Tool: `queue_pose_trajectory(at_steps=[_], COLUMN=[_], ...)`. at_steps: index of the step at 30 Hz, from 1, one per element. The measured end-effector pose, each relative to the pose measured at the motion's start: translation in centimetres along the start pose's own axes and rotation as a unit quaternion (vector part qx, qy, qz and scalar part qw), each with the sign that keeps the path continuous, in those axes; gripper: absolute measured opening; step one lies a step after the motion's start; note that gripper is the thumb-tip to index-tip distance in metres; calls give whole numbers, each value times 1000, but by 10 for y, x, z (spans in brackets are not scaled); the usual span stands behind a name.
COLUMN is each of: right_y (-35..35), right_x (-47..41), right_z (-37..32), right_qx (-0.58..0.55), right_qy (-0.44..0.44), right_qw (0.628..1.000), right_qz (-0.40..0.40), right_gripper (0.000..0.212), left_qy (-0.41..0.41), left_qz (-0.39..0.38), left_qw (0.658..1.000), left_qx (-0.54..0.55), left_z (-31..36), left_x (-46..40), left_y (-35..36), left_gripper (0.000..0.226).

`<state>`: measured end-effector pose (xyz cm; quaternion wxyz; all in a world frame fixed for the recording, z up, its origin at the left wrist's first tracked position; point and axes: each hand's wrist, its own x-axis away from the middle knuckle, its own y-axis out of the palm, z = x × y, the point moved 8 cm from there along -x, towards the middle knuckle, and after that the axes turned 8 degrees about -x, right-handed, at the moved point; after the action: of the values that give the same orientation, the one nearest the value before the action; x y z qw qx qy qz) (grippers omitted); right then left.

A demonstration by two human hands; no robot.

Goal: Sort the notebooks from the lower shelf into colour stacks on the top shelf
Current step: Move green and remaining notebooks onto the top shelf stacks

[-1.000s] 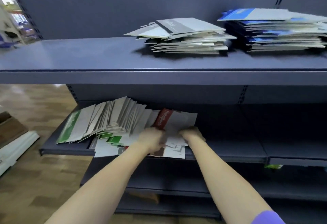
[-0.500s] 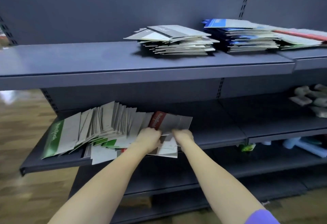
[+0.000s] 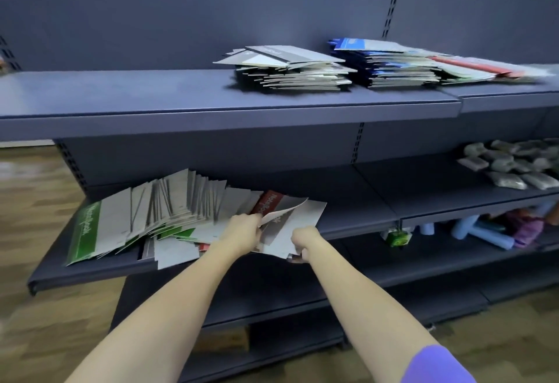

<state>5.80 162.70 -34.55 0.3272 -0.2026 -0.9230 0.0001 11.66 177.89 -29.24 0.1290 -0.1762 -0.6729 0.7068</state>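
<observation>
On the lower shelf [image 3: 348,228] my left hand [image 3: 242,231] and right hand [image 3: 305,240] both grip a grey notebook [image 3: 290,225], its cover curling up over a red one [image 3: 267,202]. Left of them the unsorted notebooks [image 3: 169,204] fan out. Above, the top shelf [image 3: 181,101] carries a grey stack [image 3: 290,71] and a blue stack [image 3: 390,65] side by side.

Lifted the top grey notebook [image 3: 286,225] at its near edge off the red notebook [image 3: 266,202], cover now bowed upward. Left hand [image 3: 243,230] shifted to pinch its left edge; right hand [image 3: 304,242] slid back to grip the near right corner. Swung view rightward, revealing packets [image 3: 511,168] on the neighbouring shelf.
</observation>
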Motion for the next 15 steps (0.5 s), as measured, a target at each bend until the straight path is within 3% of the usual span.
queue_pose_trajectory(at_steps=[5, 8, 15], right_y=[-13, -34, -108], right_x=[10, 4, -32], right_z=[-13, -15, -4], right_qx=[-30, -33, -42], right_qy=[-39, -53, -42], right_qw=[997, 997, 997], right_qz=[-51, -55, -42], right_gripper=[41, 31, 37], left_qy=[0, -4, 18], left_qz=[-7, -3, 30], left_qw=[999, 1000, 999], left_qx=[-32, -21, -4], left_z=[14, 36, 125], left_x=[6, 4, -1], left_y=[-3, -3, 5], left_gripper=[24, 24, 38])
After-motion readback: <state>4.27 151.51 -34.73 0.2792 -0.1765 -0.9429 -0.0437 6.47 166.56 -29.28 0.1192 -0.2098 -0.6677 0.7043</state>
